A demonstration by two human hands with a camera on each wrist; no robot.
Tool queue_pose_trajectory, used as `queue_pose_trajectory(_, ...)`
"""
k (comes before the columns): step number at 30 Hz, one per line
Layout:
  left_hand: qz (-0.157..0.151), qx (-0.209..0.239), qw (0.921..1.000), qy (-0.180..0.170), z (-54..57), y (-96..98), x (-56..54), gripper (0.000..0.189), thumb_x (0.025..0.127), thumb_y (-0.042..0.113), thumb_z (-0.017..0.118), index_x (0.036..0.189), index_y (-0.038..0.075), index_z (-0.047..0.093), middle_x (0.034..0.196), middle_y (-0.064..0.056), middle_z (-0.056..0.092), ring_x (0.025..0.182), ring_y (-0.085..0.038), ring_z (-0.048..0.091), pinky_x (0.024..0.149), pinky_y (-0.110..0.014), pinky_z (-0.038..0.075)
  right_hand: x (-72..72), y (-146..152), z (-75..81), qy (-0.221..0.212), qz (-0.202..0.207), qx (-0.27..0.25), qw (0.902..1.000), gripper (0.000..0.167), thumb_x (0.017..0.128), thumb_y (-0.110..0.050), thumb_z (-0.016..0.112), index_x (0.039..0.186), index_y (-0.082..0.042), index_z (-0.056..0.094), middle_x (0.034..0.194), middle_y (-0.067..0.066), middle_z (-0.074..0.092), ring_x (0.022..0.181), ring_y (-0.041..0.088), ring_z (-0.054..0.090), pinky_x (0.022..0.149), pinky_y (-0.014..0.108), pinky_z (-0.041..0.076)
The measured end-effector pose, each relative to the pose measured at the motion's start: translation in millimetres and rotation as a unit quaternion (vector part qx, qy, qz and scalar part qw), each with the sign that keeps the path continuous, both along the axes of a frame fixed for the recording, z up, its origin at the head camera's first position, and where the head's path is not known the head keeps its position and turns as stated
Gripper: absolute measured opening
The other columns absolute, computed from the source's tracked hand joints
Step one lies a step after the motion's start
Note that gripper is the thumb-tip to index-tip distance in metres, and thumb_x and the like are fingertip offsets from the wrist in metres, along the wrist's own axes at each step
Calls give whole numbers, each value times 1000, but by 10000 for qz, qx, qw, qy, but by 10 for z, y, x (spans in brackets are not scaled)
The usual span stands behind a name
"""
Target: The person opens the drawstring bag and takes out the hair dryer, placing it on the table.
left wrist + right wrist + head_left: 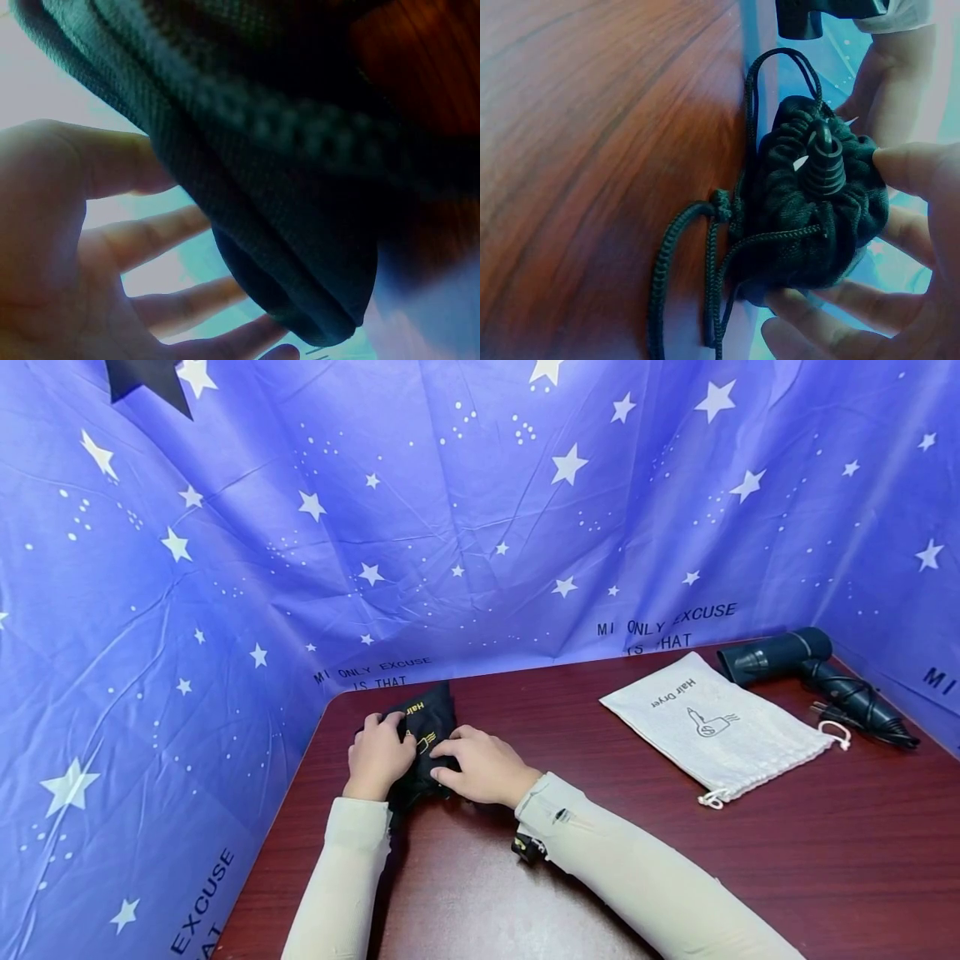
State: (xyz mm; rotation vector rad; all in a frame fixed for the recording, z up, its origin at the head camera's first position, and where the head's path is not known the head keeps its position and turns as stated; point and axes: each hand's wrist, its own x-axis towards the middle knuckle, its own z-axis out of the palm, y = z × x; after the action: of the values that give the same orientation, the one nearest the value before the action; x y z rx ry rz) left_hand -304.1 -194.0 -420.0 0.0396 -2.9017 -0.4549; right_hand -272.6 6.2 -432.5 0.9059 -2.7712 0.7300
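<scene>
A black drawstring bag [431,727] with yellow print lies at the left of the table. In the head view my left hand [380,754] rests over its left side. The left wrist view shows that hand's thumb and spread fingers [161,240] touching the dark cloth [247,217]. My right hand [487,766] lies against the bag's right side, fingers spread. In the right wrist view the gathered mouth of the bag [795,247] faces the camera. A ribbed black cord end [825,169] pokes out of it, and drawstrings [660,277] trail onto the table.
A white drawstring bag [660,718] printed "Hair Dryer" lies flat on the red-brown table [585,877] to the right. Beside it rests a dark hair dryer [780,656], its cord [862,702] wound round the handle. Blue star-printed cloth [450,527] hangs behind the table.
</scene>
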Motion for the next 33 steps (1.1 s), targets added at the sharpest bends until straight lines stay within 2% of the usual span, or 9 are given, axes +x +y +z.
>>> queue_pose_trajectory(4, -12, -104, 9999, 17, 17, -2, 6, 50, 96, 32, 61, 142, 13, 61, 147, -25, 52, 118, -53, 61, 98, -69, 47, 15, 7, -7, 21, 57, 5, 10000, 35, 100, -46, 62, 127, -28, 74, 131, 5, 66, 115, 20, 67, 94, 43, 57)
queue_pose_trajectory(19, -196, -352, 9992, -81, 72, 55, 75, 51, 95, 33, 64, 142, 14, 62, 141, -23, 57, 110, -47, 66, 93, -66, 48, 85, 98, 15, 72, 68, 73, 9999, 35, 99, -43, 63, 127, -25, 74, 127, 3, 70, 116, 19, 68, 95, 42, 56)
queue_pose_trajectory(33, -444, -532, 9976, -40, 86, 138, 125, 48, 94, 33, 64, 139, 15, 64, 135, -22, 60, 103, -46, 69, 88, -65, 49, 195, 239, 75, -130, 48, 317, 9994, 36, 100, -41, 63, 130, -24, 72, 130, -3, 72, 122, 19, 67, 100, 43, 54)
